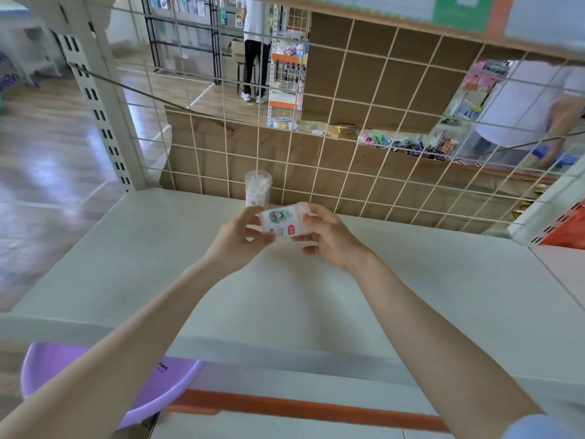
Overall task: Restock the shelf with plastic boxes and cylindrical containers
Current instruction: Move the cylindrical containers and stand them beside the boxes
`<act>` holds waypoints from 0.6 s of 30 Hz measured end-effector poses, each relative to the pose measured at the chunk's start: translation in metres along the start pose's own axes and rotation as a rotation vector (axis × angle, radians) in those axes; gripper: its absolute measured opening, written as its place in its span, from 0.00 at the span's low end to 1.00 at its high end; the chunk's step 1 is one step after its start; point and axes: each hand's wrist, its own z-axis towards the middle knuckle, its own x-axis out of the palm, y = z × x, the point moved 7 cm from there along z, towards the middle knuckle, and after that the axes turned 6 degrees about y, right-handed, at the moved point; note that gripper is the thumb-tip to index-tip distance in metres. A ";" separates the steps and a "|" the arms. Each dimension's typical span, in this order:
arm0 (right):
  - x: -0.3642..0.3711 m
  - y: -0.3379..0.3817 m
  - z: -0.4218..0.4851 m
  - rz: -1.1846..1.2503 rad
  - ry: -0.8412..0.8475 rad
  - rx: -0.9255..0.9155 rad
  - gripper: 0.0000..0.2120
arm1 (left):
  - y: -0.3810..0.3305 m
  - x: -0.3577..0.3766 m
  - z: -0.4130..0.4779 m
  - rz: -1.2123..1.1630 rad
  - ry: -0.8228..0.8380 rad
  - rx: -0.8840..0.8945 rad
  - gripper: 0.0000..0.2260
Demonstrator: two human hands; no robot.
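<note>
Small white plastic box with a pink-and-teal printed label [280,224], pinched between both hands over the far middle of the shelf, seemingly clear of the board and not yet set down; left hand [242,237] curled round its left end, right hand [329,240] gripping its right end; hands close together, both clamped on the one box. Just beyond it, clear cylindrical container of white cotton swabs [258,189], upright on the pale grey shelf board [126,264], close against the cream wire grid back [316,160]. To place it well: bring it down flat, label facing near, just beside the cylinder without nudging it over; level the base before letting go; free one hand first, then slide it snug with the other. Near left, below the shelf edge, purple plastic tub [95,375].
</note>
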 end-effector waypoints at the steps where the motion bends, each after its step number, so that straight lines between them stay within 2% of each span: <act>1: 0.000 0.000 0.001 -0.044 -0.021 -0.015 0.09 | 0.002 0.001 0.000 0.009 0.007 -0.011 0.20; 7: -0.008 0.007 0.000 -0.235 -0.219 -0.111 0.17 | 0.011 0.008 0.003 0.123 0.046 -0.052 0.22; 11: -0.021 0.011 -0.004 -0.523 -0.372 -0.164 0.26 | 0.009 -0.001 0.013 0.186 -0.074 -0.051 0.21; 15: -0.027 0.017 -0.012 -0.778 -0.466 -0.229 0.26 | 0.004 -0.013 0.034 0.333 -0.179 -0.075 0.22; 18: -0.035 0.020 -0.018 -0.908 -0.522 -0.192 0.27 | -0.003 -0.017 0.052 0.411 -0.210 -0.078 0.24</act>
